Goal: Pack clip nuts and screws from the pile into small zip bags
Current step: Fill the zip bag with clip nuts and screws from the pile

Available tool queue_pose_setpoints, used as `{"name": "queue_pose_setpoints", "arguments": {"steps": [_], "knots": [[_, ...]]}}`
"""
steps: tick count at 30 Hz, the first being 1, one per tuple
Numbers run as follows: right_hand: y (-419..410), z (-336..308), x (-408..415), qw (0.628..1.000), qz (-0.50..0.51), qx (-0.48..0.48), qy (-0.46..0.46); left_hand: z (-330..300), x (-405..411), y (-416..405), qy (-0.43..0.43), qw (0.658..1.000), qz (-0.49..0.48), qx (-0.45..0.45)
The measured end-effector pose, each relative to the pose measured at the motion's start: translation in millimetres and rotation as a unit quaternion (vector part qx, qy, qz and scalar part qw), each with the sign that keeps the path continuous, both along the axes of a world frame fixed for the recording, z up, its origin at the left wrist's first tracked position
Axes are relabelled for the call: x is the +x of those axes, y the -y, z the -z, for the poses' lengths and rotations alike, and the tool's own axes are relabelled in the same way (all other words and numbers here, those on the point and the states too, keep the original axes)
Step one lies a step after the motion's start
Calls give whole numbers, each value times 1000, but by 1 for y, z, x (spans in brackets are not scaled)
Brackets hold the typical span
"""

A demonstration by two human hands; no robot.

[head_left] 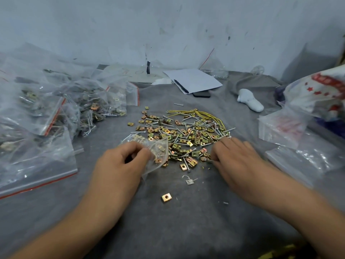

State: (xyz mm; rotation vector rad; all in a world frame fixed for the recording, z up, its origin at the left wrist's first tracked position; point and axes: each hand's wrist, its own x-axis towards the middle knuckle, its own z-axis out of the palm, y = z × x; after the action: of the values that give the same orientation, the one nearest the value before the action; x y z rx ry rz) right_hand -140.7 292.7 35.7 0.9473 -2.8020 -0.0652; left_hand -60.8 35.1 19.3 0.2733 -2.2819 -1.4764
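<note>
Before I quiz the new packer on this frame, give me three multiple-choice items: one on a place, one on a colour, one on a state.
1. Where do the filled zip bags lie?
A. left of the pile
B. right of the pile
C. on the paper

2. What colour are the zip strips of these bags?
A. blue
B. red
C. green

3. What is the left hand doing?
A. resting flat
B. writing
C. holding a small clear bag

Answers: 1 A, they are heaped left of the pile; 2 B, red strips edge them; 3 C, its fingers pinch the bag.

Pile of clip nuts and screws (183,136) centre of table (168,230); filled zip bags (56,109) left; paper sheet (194,79) behind; empty bags (302,154) right; single clip nut (166,197) in front.
</note>
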Motion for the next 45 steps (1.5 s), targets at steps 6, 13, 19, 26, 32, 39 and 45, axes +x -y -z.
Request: {"name": "queue_pose_setpoints", "arguments": {"steps": [6,13,19,26,32,39,45], "knots": [[13,-11,15,959,-56,-233,153,-3,5,-4,2,1000,8,-11],[26,-4,25,941,-48,-294,164,-2,3,-4,2,999,14,-30],[32,-1,28,860,-44,-450,237,0,4,-4,-1,999,32,-20],[42,-2,34,766,-34,-554,323,3,4,-5,-16,999,24,-28],[50,2,38,756,-56,-584,290,5,5,-9,-43,996,18,-80],[63,12,43,720,-38,-603,342,6,5,-9,-70,994,20,-76],[65,15,41,785,18,-557,270,8,9,-14,-108,977,2,-182]]}}
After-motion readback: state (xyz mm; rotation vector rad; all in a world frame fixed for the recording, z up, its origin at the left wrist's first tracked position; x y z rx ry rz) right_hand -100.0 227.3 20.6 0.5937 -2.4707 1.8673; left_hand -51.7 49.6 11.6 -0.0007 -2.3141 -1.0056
